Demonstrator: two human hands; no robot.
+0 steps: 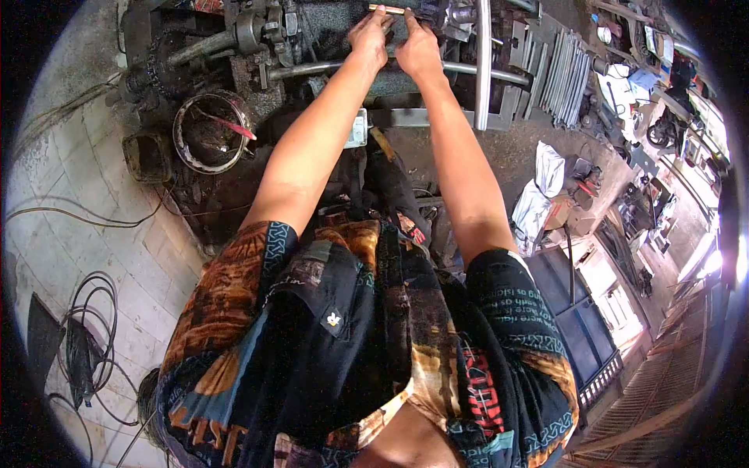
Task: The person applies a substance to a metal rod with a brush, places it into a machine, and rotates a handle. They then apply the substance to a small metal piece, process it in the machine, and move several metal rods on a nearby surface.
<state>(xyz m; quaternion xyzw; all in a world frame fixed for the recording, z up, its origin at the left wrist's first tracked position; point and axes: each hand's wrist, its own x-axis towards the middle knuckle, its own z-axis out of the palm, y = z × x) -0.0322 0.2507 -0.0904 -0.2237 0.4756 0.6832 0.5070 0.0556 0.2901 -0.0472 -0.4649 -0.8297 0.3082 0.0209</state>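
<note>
At the top of the view both hands reach over a greasy metal machine. My left hand (370, 37) pinches one end of a small, short strip (387, 9), pale with brassy orange edges. At the strip's other end are the fingertips of my right hand (419, 48), closed around that end. Under my wrists runs a round metal bar (320, 69), fixed across the machine. A heavy shaft (204, 47) lies to the left. To the right of my right hand a long pale metal bar (484, 70) stretches away from me.
A round bucket (181, 144) with dark contents and a red-handled tool (234, 126) stands left, beside a square tin (148, 158). Black cables (109, 327) coil on the tiled floor. Several metal bars (566, 74) and a white bag (550, 170) lie right.
</note>
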